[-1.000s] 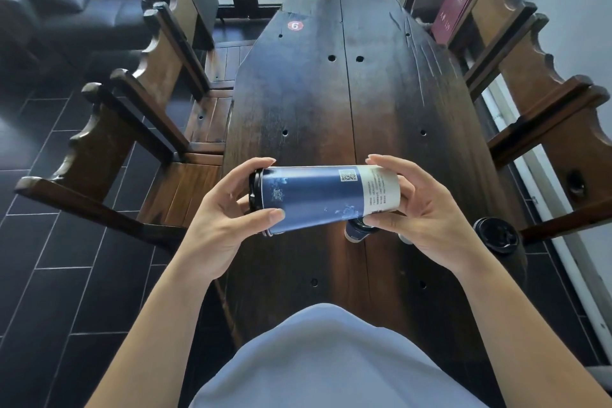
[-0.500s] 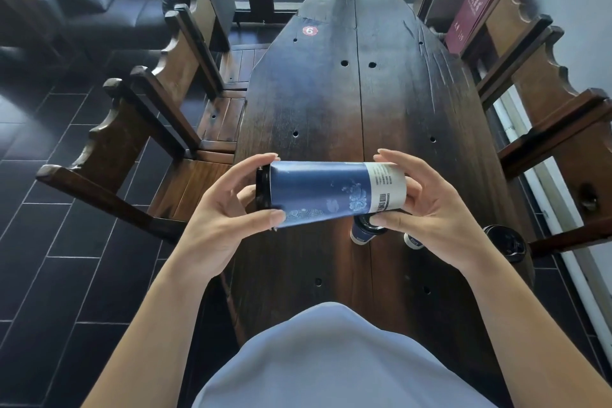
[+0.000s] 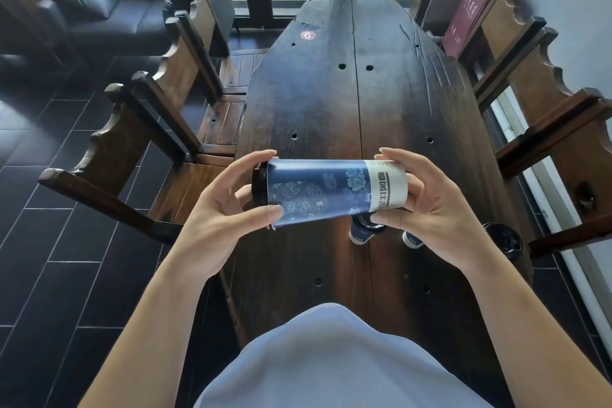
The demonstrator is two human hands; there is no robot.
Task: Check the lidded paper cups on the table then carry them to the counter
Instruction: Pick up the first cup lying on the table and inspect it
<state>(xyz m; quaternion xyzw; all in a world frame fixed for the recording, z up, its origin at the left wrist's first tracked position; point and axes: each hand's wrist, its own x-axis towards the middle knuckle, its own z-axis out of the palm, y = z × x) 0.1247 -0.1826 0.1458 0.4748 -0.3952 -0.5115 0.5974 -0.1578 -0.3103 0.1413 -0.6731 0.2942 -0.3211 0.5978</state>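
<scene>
Sideways, blue cup (image 3: 318, 194) in both grips, left hand (image 3: 215, 219) lid end, right hand (image 3: 427, 212) base

Cup held sideways over the desk (image 3: 331, 116)

Lid end in left hand (image 3: 215, 219), base in right hand (image 3: 430, 212); three more cups (image 3: 359, 235) stand on the desk below, chairs (image 3: 159, 129) either side.

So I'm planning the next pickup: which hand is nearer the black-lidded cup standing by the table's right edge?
Right. The right hand is just left of that cup; the left hand is far across the table.
</scene>
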